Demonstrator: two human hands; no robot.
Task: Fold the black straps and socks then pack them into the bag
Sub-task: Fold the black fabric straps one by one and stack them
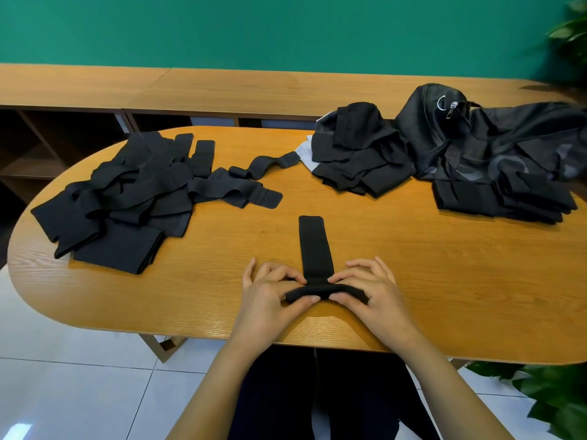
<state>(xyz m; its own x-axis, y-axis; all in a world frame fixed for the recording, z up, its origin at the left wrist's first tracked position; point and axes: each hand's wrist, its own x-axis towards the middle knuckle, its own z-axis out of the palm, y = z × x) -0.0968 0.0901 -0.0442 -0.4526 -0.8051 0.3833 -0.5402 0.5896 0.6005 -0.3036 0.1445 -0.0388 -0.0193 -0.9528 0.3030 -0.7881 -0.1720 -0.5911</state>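
A black strap (313, 246) lies lengthwise on the wooden table (413, 265), its near end rolled into a thick fold at the front edge. My left hand (270, 290) pinches the left end of that fold and my right hand (371, 289) pinches the right end. A loose heap of black straps and socks (127, 198) covers the left of the table. A pile of folded black pieces (362, 160) sits at the back right. The black mesh bag (495, 138) lies at the far right with a zipper pull showing, and folded black pieces (495, 198) sit at its mouth.
A long wooden shelf bench (222, 87) runs behind the table against a green wall. Green plant leaves (559, 398) show at the lower right and the upper right corner. White floor tiles lie below the table's front edge.
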